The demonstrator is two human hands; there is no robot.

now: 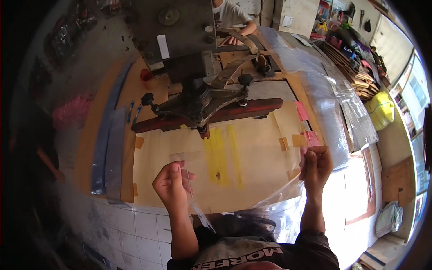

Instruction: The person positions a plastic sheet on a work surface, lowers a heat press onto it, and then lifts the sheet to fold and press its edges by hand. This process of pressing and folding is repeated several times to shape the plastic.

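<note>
A clear plastic sheet (274,198) stretches between my two hands above a table covered in brown paper (166,148). My left hand (173,182) pinches its left corner between thumb and fingers. At the right, my right hand (316,168) grips the other corner with closed fingers. The sheet's lower part hangs down towards my body. Beneath it, yellow tape strips (218,155) run along the brown paper. Just beyond my hands stands a machine with a dark red bar (261,108) and a black head (198,94).
Stacked clear plastic sheets (326,103) lie along the table's right side. Blue plastic strips (112,139) lie on the left, near pens (137,113) and a red cup (146,78). Another person's hand (232,40) rests behind the machine. A yellow bundle (380,109) sits at the far right.
</note>
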